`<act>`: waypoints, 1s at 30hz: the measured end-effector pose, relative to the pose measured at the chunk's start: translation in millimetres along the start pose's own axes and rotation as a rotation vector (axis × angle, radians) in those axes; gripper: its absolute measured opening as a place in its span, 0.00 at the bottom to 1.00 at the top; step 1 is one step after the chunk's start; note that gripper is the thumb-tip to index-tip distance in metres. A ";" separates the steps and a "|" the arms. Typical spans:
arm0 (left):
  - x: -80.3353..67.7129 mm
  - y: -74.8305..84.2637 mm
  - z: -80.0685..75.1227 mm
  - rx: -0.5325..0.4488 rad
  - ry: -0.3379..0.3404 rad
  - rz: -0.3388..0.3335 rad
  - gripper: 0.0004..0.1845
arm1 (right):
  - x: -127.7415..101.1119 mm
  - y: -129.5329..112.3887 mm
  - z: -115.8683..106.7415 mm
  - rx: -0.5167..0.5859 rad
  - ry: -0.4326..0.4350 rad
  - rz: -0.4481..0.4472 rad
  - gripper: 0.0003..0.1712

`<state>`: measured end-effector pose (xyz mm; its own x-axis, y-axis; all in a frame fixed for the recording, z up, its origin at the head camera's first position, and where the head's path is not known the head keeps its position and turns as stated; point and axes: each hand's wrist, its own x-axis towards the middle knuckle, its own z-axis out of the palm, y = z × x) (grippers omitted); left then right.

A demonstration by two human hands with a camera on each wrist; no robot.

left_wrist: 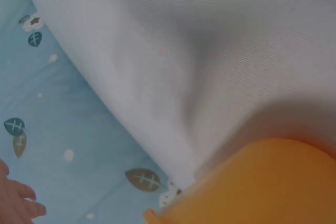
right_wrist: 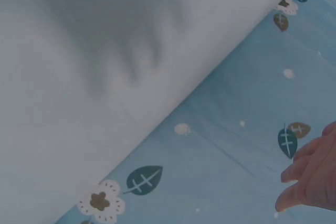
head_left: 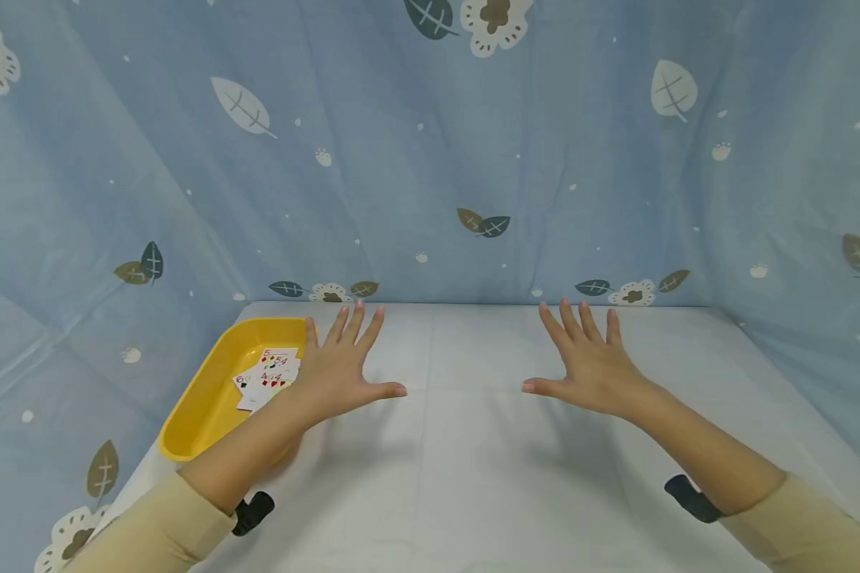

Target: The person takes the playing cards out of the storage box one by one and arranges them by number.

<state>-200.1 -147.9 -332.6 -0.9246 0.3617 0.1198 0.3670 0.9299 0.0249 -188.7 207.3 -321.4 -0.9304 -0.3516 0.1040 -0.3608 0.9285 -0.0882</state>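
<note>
Both hands are held up over the white table with fingers spread and nothing in them. The left hand (head_left: 335, 374) is in front of the right side of a yellow tray (head_left: 197, 398) and hides part of it. Inside the tray lie several playing cards (head_left: 265, 382), loosely overlapped; some faces show red and black numbers. On the other side, the right hand (head_left: 598, 370) hovers with its thumb pointing towards the left one. At the edges of the wrist views, parts of the left hand (left_wrist: 20, 203) and right hand (right_wrist: 312, 177) appear.
A white cloth (head_left: 466, 461) covers the table, with shadows of the hands on it. Blue curtains (head_left: 401, 159) with leaf and flower prints hang behind and along both sides. Black straps (head_left: 252, 512) sit at both wrists, below the beige sleeves.
</note>
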 end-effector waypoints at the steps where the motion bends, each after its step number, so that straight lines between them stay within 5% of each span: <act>1: -0.9 -1.4 0.1 0.006 0.002 -0.002 0.61 | 0.1 -0.8 0.6 0.005 0.001 -0.003 0.65; 30: -32.4 -41.6 3.9 -0.019 -0.013 -0.101 0.62 | 18.2 -39.9 17.6 0.041 0.022 -0.093 0.62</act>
<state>-185.8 -198.0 -341.4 -0.9582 0.2672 0.1024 0.2737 0.9602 0.0552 -192.4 161.8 -333.5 -0.8911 -0.4334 0.1349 -0.4487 0.8860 -0.1174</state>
